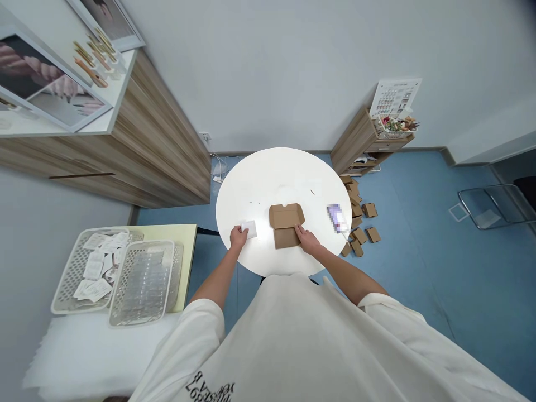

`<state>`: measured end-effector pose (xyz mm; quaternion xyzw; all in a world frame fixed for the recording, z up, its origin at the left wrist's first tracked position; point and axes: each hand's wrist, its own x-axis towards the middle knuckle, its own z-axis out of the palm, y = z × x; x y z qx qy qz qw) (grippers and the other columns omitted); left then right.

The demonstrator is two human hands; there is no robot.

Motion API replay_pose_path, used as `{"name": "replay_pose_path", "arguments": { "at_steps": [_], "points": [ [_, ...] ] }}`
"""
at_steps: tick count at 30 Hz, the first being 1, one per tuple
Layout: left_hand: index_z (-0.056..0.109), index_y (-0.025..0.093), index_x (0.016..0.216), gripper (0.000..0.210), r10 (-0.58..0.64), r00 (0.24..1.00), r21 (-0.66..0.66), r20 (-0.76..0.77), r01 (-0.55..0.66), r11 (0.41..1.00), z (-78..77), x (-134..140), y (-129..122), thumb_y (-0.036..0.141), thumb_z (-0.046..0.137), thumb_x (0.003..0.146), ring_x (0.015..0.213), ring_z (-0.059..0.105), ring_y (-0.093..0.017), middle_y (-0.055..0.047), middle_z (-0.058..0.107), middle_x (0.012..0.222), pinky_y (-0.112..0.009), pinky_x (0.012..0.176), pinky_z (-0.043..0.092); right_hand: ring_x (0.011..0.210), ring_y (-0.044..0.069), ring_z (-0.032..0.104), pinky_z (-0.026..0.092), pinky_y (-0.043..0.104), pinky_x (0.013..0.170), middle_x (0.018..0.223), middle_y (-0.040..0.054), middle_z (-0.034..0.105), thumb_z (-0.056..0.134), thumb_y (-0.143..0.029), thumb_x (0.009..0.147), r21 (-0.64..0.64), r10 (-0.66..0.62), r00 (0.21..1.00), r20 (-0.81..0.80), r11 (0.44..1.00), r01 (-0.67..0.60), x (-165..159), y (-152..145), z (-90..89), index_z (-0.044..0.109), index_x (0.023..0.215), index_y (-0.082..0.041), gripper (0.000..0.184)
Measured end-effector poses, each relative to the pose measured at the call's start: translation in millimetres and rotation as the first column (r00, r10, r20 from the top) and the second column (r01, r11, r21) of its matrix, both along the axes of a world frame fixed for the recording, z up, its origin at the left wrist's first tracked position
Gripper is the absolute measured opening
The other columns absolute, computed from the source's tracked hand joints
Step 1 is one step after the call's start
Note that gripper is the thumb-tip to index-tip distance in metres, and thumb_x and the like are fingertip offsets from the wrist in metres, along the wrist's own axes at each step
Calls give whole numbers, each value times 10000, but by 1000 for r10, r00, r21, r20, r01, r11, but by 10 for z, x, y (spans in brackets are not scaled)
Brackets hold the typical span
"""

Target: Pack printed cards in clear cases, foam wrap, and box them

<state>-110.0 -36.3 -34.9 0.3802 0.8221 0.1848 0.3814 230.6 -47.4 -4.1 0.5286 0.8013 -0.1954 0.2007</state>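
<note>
Cardboard box (pixel 286 223), brown, lid flap opened out, sits near the front of the white table (pixel 280 178). Right hand (pixel 309 241) has fingers on its right edge; can't tell if it's gripping. Left hand (pixel 238 238) pinches a white packet (pixel 249 229), just left of box. Pixelated purple item (pixel 336 218) at table's right. Small brown cartons (pixel 359 235) on floor beyond; white baskets (pixel 61 287) far left.

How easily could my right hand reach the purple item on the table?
Yes, probably: nothing seems to stand between the right hand and the purple item, though that hand touches the cardboard box.
</note>
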Motion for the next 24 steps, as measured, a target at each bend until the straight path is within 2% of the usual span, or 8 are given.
{"name": "replay_pose_path", "arguments": {
  "at_steps": [5, 9, 14, 18, 22, 24],
  "points": [
    [619, 203, 921, 142, -93, 985, 126, 144, 75, 989, 193, 404, -54, 326, 603, 853, 848, 647, -170, -17, 673, 897, -281, 787, 499, 1154, 286, 546, 437, 369, 948, 1649, 170, 153, 579, -161, 852, 6, -5, 1000, -12, 1000, 5, 10, 5, 14, -88, 1601, -210, 1004],
    [664, 198, 876, 121, -248, 954, 130, 168, 228, 965, 290, 897, -93, 302, 671, 815, 825, 657, -169, -26, 706, 917, -281, 778, 499, 1127, 288, 561, 438, 370, 931, 1650, 175, 147, 568, -155, 850, 16, -13, 999, -38, 1000, 14, 26, 1, 16, -106, 1598, -209, 1008],
    [694, 199, 895, 91, -372, 910, 76, 186, 364, 928, 283, 1404, -134, 249, 679, 821, 799, 667, -164, -24, 724, 896, -274, 744, 499, 1121, 288, 576, 439, 372, 922, 1639, 193, 177, 541, -146, 857, 30, -28, 997, -70, 999, 30, 72, -14, 1, -96, 1598, -196, 979],
    [695, 211, 999, 165, -416, 895, 13, 161, 419, 908, 224, 1530, -124, 212, 667, 837, 841, 679, -162, -21, 733, 922, -262, 752, 497, 1134, 292, 585, 434, 366, 927, 1627, 193, 221, 560, -160, 845, 21, -59, 992, -114, 998, 62, 111, -19, -8, -123, 1595, -202, 1016],
    [664, 205, 964, 131, -478, 878, -107, 40, 479, 871, 184, 1527, -79, 237, 674, 838, 901, 679, -199, -39, 723, 927, -283, 766, 485, 1143, 301, 586, 428, 359, 936, 1637, 182, 199, 594, -184, 835, 19, -69, 986, -153, 997, 73, 124, -19, 5, -110, 1598, -212, 1038],
    [622, 208, 1054, 213, -488, 873, -119, -15, 483, 868, 190, 1542, -76, 236, 664, 847, 942, 671, -210, -48, 714, 969, -289, 776, 478, 1149, 303, 584, 425, 358, 941, 1645, 169, 176, 606, -189, 832, 21, -59, 986, -157, 998, 63, 125, -19, 23, -89, 1601, -228, 1037]
  ]
}}
